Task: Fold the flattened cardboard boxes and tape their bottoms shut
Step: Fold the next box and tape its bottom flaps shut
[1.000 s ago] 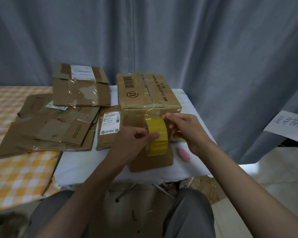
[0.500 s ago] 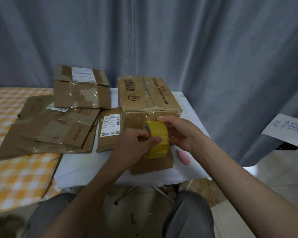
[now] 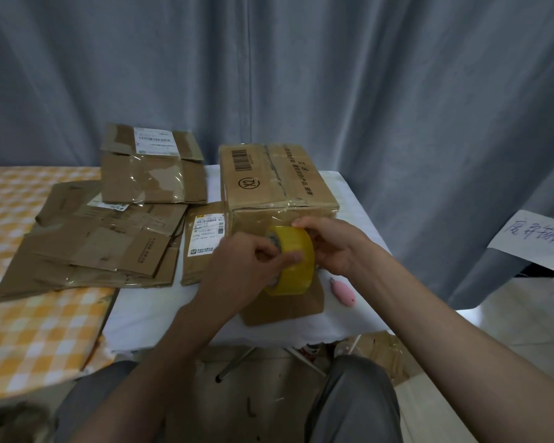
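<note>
A folded brown cardboard box [image 3: 269,183] stands on the white table [image 3: 160,308], its taped seam facing up and a loose flap [image 3: 285,306] lying toward me. In front of its near side I hold a yellow tape roll [image 3: 293,260]. My left hand [image 3: 240,273] grips the roll from the left with thumb and fingers on its edge. My right hand [image 3: 330,244] touches the roll's right side, fingertips at its top by the box face. Several flattened boxes [image 3: 93,241] lie stacked to the left.
A pink utility knife [image 3: 343,290] lies on the table right of the flap. A labelled flat box [image 3: 202,241] sits beside the folded one. An orange checked cloth [image 3: 29,330] covers the left surface. Grey curtain behind; a paper sign [image 3: 538,239] at right.
Both hands and the tape roll have shifted slightly up toward the box's near face. My right hand's fingers moved from beside the roll onto its top edge.
</note>
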`<state>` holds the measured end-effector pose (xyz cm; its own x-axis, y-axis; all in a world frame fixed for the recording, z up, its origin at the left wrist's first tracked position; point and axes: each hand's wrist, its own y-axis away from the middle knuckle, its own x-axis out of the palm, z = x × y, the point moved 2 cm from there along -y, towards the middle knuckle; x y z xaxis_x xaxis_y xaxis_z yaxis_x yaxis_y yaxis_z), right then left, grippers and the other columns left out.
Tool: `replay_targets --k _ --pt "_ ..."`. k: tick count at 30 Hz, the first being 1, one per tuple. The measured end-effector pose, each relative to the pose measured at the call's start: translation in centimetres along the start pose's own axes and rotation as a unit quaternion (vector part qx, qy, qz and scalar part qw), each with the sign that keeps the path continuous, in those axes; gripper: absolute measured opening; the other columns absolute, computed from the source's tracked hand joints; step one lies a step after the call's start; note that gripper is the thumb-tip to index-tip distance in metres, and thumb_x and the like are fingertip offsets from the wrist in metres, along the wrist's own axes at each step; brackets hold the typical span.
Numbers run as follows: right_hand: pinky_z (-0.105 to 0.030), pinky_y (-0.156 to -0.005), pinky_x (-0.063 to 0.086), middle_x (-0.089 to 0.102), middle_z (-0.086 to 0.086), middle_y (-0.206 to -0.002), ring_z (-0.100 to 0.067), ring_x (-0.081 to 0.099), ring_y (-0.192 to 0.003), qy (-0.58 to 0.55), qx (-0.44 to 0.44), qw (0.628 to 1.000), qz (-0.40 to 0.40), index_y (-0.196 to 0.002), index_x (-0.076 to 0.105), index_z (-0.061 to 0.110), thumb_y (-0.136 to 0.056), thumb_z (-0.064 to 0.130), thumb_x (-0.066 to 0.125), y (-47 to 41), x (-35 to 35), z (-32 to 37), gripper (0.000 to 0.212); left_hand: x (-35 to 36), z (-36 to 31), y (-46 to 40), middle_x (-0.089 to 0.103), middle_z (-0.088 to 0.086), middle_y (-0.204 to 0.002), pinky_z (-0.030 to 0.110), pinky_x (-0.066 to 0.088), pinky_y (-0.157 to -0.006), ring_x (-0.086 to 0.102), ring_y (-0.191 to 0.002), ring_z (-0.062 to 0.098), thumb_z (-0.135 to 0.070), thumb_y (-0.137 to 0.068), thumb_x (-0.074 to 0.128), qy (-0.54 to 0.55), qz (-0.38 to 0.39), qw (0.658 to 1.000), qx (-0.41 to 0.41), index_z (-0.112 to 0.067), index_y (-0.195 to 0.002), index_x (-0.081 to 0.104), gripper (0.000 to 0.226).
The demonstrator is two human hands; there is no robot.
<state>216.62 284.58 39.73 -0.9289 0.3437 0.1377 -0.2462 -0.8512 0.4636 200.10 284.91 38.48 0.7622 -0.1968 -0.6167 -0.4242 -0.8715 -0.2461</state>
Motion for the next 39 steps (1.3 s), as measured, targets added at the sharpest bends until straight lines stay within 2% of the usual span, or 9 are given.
replay_targets --k 2,4,9,19,24,27,32,34,39 --pt "-0.030 -0.057 0.056 0.064 -0.013 -0.102 -0.022 0.062 -0.080 -0.005 -0.006 1.000 -0.005 -0.122 0.064 0.006 -0.088 0.006 0.066 -0.1 0.0 0.0 0.033 -1.4 -0.4 -1.3 0.063 -0.013 -0.074 0.012 0.037 -0.062 0.054 -0.066 0.000 -0.069 -0.076 0.057 -0.016 -0.068 0.996 0.049 -0.021 -0.079 0.070 0.050" --pt "-0.029 -0.056 0.055 0.065 -0.011 -0.100 -0.019 0.062 -0.076 -0.017 -0.013 1.000 -0.013 -0.119 0.063 0.010 -0.088 0.003 0.067 -0.1 0.0 0.0 0.032 -2.2 -0.7 -3.7 0.062 -0.010 -0.101 0.018 0.039 -0.084 0.053 -0.093 0.002 -0.054 -0.088 0.059 -0.072 -0.101 0.984 0.128 -0.021 -0.102 0.070 0.037" --pt "-0.020 -0.043 0.049 0.065 -0.007 -0.089 -0.016 0.060 -0.068 -0.004 -0.042 0.999 -0.022 -0.125 0.063 0.010 -0.086 -0.001 0.065 0.1 0.0 0.5 0.040 -1.7 -0.5 -9.2 0.048 -0.005 -0.150 0.043 0.036 -0.115 0.043 -0.138 0.014 -0.041 -0.090 0.066 -0.167 0.061 0.960 0.217 -0.024 -0.141 0.053 0.055" --pt "-0.024 -0.052 0.053 0.071 -0.013 -0.107 -0.021 0.065 -0.083 0.028 -0.032 0.999 -0.022 -0.124 0.064 0.011 -0.084 -0.001 0.070 -0.6 -0.2 -0.3 0.042 0.0 2.7 -9.1 0.050 -0.011 -0.145 0.034 0.038 -0.110 0.043 -0.137 0.007 -0.051 -0.093 0.052 -0.194 0.040 0.942 0.269 -0.030 -0.141 0.051 0.052" --pt "-0.019 -0.043 0.051 0.066 -0.006 -0.072 -0.013 0.063 -0.057 0.012 -0.013 0.999 -0.044 -0.098 0.065 0.009 -0.086 -0.003 0.069 0.6 -1.6 -0.8 0.018 0.9 3.2 -8.8 0.047 -0.014 -0.147 0.039 0.050 -0.103 0.044 -0.137 0.008 -0.056 -0.099 0.034 -0.230 0.016 0.932 0.280 -0.034 -0.144 0.048 0.051" --pt "-0.019 -0.048 0.051 0.070 -0.007 -0.077 -0.012 0.064 -0.056 0.040 -0.050 0.996 -0.055 -0.102 0.071 0.002 -0.084 0.003 0.074 1.7 -3.0 -0.9 0.018 1.4 3.3 -8.6 0.044 -0.012 -0.151 0.044 0.057 -0.091 0.043 -0.139 0.012 -0.052 -0.102 0.033 -0.261 0.008 0.922 0.287 -0.033 -0.147 0.044 0.051" --pt "-0.023 -0.055 0.051 0.070 -0.002 -0.077 -0.010 0.061 -0.058 0.055 -0.130 0.989 -0.051 -0.092 0.072 0.011 -0.089 0.005 0.069 4.1 -4.5 -0.7 0.007 0.2 2.1 -8.7 0.040 -0.013 -0.152 0.045 0.039 -0.113 0.038 -0.142 0.011 -0.047 -0.102 0.041 -0.222 0.052 0.935 0.270 -0.031 -0.149 0.041 0.050" --pt "-0.023 -0.053 0.049 0.066 0.001 -0.071 -0.008 0.058 -0.054 0.062 -0.165 0.983 -0.048 -0.089 0.070 0.011 -0.091 0.003 0.066 4.9 -4.6 -0.9 0.009 -0.7 0.8 -8.4 0.051 -0.011 -0.145 0.042 0.031 -0.116 0.041 -0.137 0.008 -0.043 -0.100 0.047 -0.158 0.044 0.952 0.257 -0.027 -0.142 0.052 0.045" --pt "-0.024 -0.050 0.050 0.062 0.003 -0.066 -0.012 0.058 -0.055 0.077 -0.224 0.971 -0.036 -0.089 0.067 0.009 -0.094 0.002 0.062 6.1 -4.2 -1.6 0.010 -0.5 -3.3 -5.7 0.064 -0.017 -0.099 0.031 0.036 -0.086 0.045 -0.097 0.004 -0.057 -0.083 0.060 -0.150 0.083 0.955 0.243 -0.035 -0.104 0.075 0.034"
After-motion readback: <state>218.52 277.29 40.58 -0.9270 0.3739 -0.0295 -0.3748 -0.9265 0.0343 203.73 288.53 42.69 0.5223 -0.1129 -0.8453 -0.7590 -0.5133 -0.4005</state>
